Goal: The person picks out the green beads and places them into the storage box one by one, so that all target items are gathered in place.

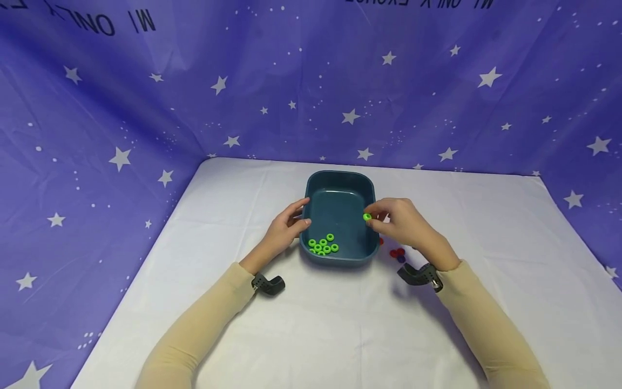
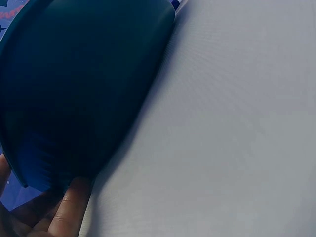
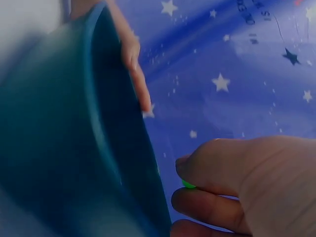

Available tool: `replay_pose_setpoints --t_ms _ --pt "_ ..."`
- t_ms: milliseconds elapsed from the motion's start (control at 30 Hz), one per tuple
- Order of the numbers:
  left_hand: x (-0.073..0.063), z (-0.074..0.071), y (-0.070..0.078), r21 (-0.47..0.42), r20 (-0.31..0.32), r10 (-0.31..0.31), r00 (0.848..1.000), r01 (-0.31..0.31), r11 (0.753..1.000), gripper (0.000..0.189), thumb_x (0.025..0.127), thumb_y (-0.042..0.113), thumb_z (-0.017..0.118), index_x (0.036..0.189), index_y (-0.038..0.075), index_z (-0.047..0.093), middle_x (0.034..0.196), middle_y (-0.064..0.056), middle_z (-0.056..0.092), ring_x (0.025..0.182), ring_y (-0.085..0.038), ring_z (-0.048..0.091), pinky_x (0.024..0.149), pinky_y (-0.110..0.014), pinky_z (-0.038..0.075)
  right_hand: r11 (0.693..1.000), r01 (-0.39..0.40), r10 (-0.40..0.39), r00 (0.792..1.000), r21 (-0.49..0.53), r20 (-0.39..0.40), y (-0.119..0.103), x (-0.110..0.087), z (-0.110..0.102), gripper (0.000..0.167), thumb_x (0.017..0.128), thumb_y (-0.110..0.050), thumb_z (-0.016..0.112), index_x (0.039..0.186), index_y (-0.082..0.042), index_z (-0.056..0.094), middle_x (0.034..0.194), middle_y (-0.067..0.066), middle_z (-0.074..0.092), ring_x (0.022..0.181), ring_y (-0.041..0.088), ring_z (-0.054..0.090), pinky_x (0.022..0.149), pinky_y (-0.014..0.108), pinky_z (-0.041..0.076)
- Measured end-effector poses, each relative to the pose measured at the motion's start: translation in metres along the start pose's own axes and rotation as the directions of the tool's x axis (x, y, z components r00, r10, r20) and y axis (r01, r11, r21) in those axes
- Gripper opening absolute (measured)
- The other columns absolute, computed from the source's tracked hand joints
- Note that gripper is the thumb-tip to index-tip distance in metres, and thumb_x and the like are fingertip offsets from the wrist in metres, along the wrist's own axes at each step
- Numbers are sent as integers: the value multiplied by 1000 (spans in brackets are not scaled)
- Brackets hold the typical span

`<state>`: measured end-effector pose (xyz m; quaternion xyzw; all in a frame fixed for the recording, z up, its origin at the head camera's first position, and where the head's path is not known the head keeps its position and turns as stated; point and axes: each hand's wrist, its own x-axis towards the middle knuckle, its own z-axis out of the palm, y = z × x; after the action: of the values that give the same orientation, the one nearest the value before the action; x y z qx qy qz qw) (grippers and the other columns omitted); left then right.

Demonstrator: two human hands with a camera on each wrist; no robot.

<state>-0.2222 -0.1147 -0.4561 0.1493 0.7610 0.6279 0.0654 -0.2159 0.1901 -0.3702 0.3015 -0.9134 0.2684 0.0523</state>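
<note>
A dark teal rectangular bin (image 1: 342, 216) stands on the table, with several small bright green rings (image 1: 328, 249) lying loose in its near left corner. My left hand (image 1: 285, 224) holds the bin by its left side, thumb at the rim; in the left wrist view its fingers (image 2: 71, 207) lie against the outer wall. Over the bin's right rim, my right hand (image 1: 396, 219) pinches one green ring (image 1: 366, 217) between thumb and fingertips. The right wrist view shows only a sliver of that green ring (image 3: 188, 184) between thumb and finger.
On the white-covered table (image 1: 311, 324), to the right of the bin, lie a few red pieces (image 1: 400, 252) and a dark blue piece (image 1: 401, 259), partly under the right hand. A purple star-patterned curtain (image 1: 291, 81) hangs behind and at the sides.
</note>
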Motion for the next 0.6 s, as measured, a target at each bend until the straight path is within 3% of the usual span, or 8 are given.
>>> replay_pose_setpoints --t_ms 233,400,600 --pt "-1 1 -2 3 9 -8 1000 8 1000 59 103 18 59 158 19 38 156 -23 44 137 -40 55 97 -46 60 999 36 -38 997 40 68 -20 24 23 21 89 -10 74 108 -2 77 97 7 78 79 14 65 69 27 58" --pt "-1 0 -2 -10 19 -8 1000 8 1000 59 103 18 59 158 19 38 156 -23 44 136 -40 55 98 -44 60 996 73 -77 994 50 81 -24 35 43 22 89 -13 75 109 -3 77 97 6 78 79 14 66 69 27 58" --pt "1 -1 1 -8 15 -3 1000 4 1000 59 103 18 59 158 20 39 156 -23 44 136 -40 55 97 -45 60 998 65 -67 991 18 118 -23 38 58 20 89 -13 75 107 -4 78 94 6 77 76 10 66 67 25 57"
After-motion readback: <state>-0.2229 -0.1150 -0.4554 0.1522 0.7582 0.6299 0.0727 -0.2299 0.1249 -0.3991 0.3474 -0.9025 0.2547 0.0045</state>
